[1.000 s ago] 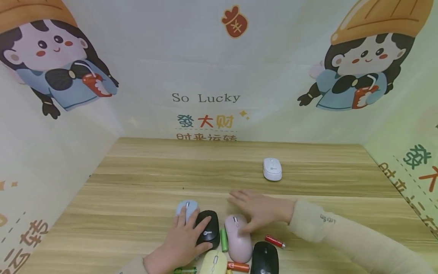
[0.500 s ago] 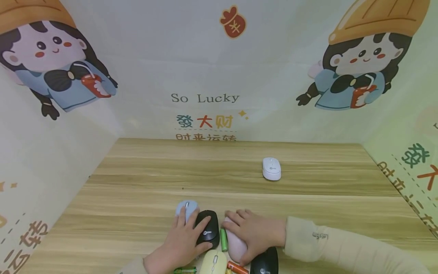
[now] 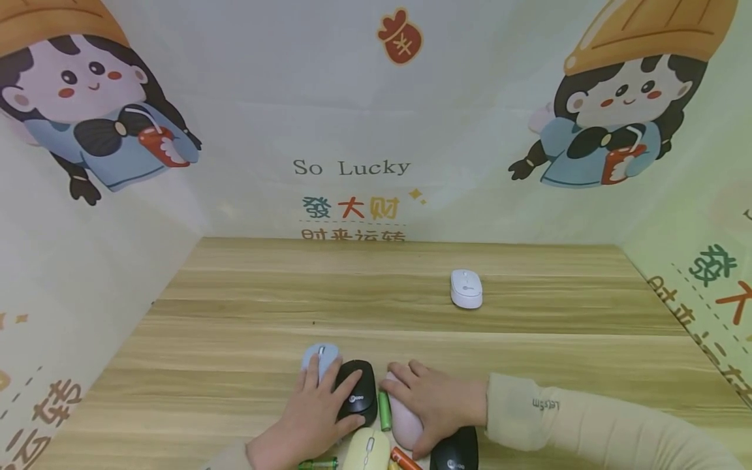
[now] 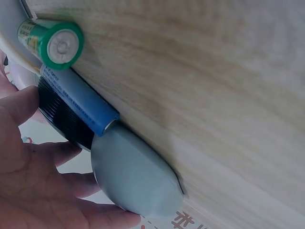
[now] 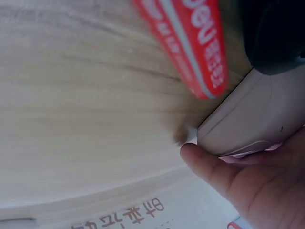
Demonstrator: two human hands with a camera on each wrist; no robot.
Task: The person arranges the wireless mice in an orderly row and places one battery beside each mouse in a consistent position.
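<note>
My left hand (image 3: 311, 408) lies with fingers spread, its fingertips on a light blue mouse (image 3: 320, 352) and a black mouse (image 3: 360, 391). In the left wrist view a blue battery (image 4: 81, 102) lies against these mice, near a green-ringed battery (image 4: 62, 45). My right hand (image 3: 431, 398) rests over a pale pink mouse (image 3: 404, 418), fingers along its far end and thumb by its near end. Partly under that hand is a second black mouse (image 3: 455, 450). A green battery (image 3: 384, 411) stands between the hands, above a yellow mouse (image 3: 369, 450) and an orange battery (image 3: 405, 459).
A white mouse (image 3: 467, 289) lies apart at the back right of the wooden table (image 3: 235, 300). In the right wrist view a red battery (image 5: 190, 47) lies beside the pink mouse. Another green battery (image 3: 317, 464) is at the near edge. Printed cloth walls (image 3: 252, 130) enclose the table.
My right hand has come down and nearer onto the pink mouse, covering the red battery from the head view. The orange battery has turned slightly. My left hand stays in place.
</note>
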